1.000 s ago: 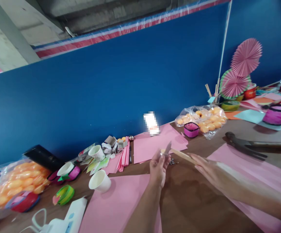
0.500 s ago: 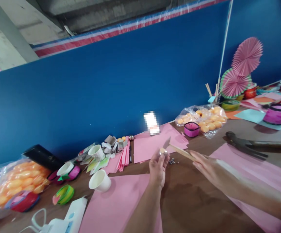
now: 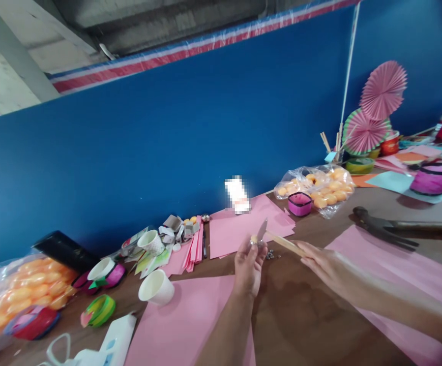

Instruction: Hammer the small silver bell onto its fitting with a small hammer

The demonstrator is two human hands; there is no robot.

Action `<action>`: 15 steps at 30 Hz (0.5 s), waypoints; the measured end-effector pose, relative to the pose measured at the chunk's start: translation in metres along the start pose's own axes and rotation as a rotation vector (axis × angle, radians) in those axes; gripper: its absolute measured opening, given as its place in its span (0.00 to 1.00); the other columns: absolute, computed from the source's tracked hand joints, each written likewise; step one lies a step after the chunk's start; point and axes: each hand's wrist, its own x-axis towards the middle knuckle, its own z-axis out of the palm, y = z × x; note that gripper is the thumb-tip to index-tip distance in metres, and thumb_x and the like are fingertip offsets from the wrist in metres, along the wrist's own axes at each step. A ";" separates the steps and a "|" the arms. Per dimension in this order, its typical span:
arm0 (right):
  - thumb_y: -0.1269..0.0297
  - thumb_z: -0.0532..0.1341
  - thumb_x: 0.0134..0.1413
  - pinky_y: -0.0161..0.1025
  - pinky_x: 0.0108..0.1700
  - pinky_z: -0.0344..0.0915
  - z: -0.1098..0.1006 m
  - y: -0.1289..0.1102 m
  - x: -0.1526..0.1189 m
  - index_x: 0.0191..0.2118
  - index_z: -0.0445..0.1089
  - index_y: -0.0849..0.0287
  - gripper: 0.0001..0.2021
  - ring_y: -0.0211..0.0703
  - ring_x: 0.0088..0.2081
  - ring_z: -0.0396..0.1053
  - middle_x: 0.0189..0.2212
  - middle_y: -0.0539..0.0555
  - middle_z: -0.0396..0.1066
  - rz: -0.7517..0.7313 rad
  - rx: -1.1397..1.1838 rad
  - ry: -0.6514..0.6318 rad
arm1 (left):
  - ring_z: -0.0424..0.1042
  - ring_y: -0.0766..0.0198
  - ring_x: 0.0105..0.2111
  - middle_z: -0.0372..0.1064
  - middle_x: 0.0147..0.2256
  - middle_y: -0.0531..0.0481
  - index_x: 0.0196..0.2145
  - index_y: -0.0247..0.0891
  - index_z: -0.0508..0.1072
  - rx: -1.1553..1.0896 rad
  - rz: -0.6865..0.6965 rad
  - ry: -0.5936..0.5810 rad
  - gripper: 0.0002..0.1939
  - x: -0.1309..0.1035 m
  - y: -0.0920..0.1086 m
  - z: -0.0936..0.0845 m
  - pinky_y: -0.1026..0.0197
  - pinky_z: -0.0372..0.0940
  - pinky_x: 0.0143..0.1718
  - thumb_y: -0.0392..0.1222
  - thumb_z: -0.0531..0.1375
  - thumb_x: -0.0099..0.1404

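Pinching a small round piece [image 3: 254, 239], shiny silver with a patch of yellow, we have our left hand [image 3: 248, 268] clamped on it, thumb and fingers together and pointing toward twelve o'clock above the desk [image 3: 300, 315]. At three o'clock from there, our right hand [image 3: 318, 262] is clamped on a wooden handle [image 3: 285, 244], which slants from our fingers toward ten o'clock. A grey pointed blade [image 3: 262, 230] shows at the handle's far end, its tip aimed at about one o'clock. It stands just beside the round piece; we cannot tell whether the two touch.

Taking our left hand as the centre of the dial, we see small metal bits [image 3: 270, 254] lying near it at two o'clock. Pink sheets [image 3: 236, 236] lie at twelve. Between one and two, we have a magenta container [image 3: 299, 204] with dark edging, just beside a clear bag of orange balls [image 3: 333, 188]. A claw hammer [image 3: 388, 229] rests between two and three, well apart from us. Close to nine, we see a white cup [image 3: 156, 288] upright on pink paper [image 3: 194, 310], and at eight a white power strip [image 3: 116, 335].
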 end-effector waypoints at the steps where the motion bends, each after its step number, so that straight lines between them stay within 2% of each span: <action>1: 0.62 0.51 0.55 0.35 0.29 0.67 0.000 0.001 0.000 0.46 0.63 0.50 0.13 0.44 0.32 0.72 0.35 0.52 0.73 0.001 0.005 -0.020 | 0.70 0.63 0.39 0.71 0.38 0.48 0.46 0.42 0.70 -0.003 -0.008 -0.007 0.20 -0.001 0.001 0.001 0.55 0.59 0.49 0.39 0.63 0.54; 5: 0.61 0.47 0.58 0.36 0.31 0.66 0.002 0.006 0.001 0.49 0.60 0.53 0.15 0.45 0.35 0.71 0.37 0.54 0.72 0.056 0.028 -0.062 | 0.70 0.62 0.40 0.71 0.40 0.47 0.46 0.42 0.70 -0.031 -0.038 -0.044 0.19 -0.002 0.002 0.001 0.55 0.58 0.49 0.38 0.62 0.55; 8: 0.61 0.47 0.58 0.36 0.33 0.67 -0.002 0.007 0.003 0.47 0.62 0.55 0.14 0.47 0.37 0.71 0.37 0.55 0.72 0.058 0.053 -0.114 | 0.70 0.63 0.40 0.70 0.40 0.49 0.47 0.44 0.69 -0.049 -0.044 -0.077 0.20 -0.003 0.002 0.001 0.56 0.57 0.49 0.36 0.61 0.55; 15: 0.57 0.47 0.57 0.33 0.29 0.66 -0.019 0.000 0.005 0.46 0.63 0.56 0.16 0.45 0.34 0.71 0.33 0.53 0.73 0.124 0.116 -0.148 | 0.68 0.65 0.41 0.69 0.42 0.50 0.49 0.47 0.67 -0.072 -0.044 -0.130 0.20 -0.002 0.002 0.000 0.58 0.56 0.49 0.34 0.58 0.59</action>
